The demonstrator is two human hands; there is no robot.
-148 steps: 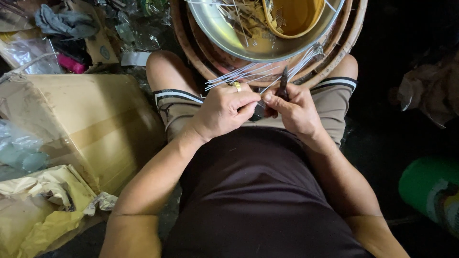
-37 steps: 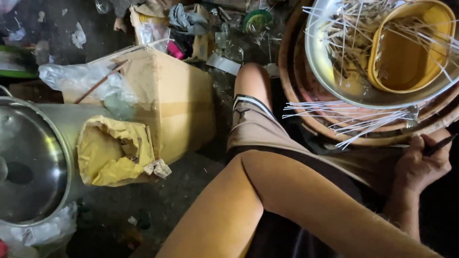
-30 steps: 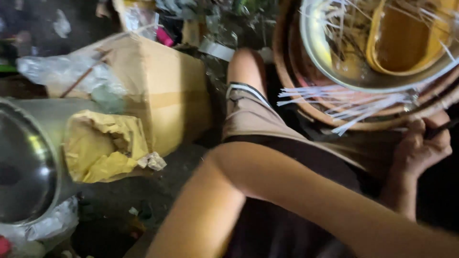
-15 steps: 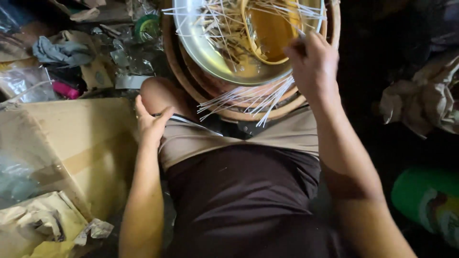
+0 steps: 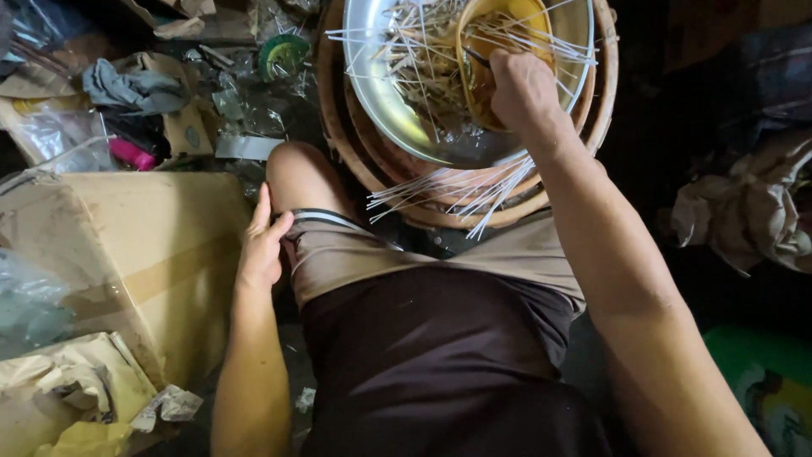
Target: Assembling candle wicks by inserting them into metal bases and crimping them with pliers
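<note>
My right hand (image 5: 520, 85) reaches forward into a wide metal bowl (image 5: 365, 93). Its fingers are closed around a thin dark tool (image 5: 476, 57) at the edge of a yellow bowl (image 5: 507, 19) that sits inside the metal one. Several thin pale sticks (image 5: 419, 51) fill the metal bowl. More sticks (image 5: 457, 190) lie fanned over the rim of the round woven basket (image 5: 337, 144) underneath. My left hand (image 5: 262, 245) rests flat against my left thigh at the striped hem of the shorts, fingers straight, holding nothing.
A big cardboard box (image 5: 144, 254) stands close on the left, with crumpled paper (image 5: 59, 389) in front of it. Behind it lie a grey cloth (image 5: 127, 85), a pink object (image 5: 131, 154) and a green tape roll (image 5: 283, 55). A crumpled bag (image 5: 753, 211) lies right.
Both hands were together on my lap with sticks. The left arm then swung left and back to the thigh. The right hand has gone up into the bowl.
</note>
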